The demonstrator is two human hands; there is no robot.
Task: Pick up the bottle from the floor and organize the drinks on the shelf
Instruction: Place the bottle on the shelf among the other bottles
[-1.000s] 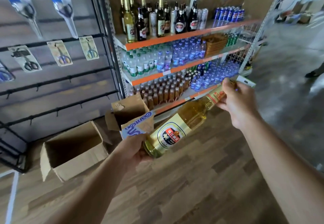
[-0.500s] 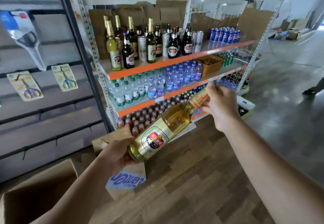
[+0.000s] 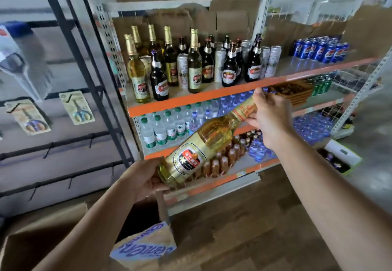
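While the left hand [image 3: 144, 178] cups the base of the golden bottle [image 3: 191, 160] with curled fingers, the right hand [image 3: 271, 118] grips its foil neck. The golden bottle hangs tilted, neck up to the right, in front of the shelf [image 3: 191, 101] and below its top tier, where beer bottles [image 3: 195, 67] stand. 1 cardboard box [image 3: 146, 247] sits near, below the hands.

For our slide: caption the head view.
Tilted golden bottle: left hand at its base, right hand gripping its neck, before the shelf.
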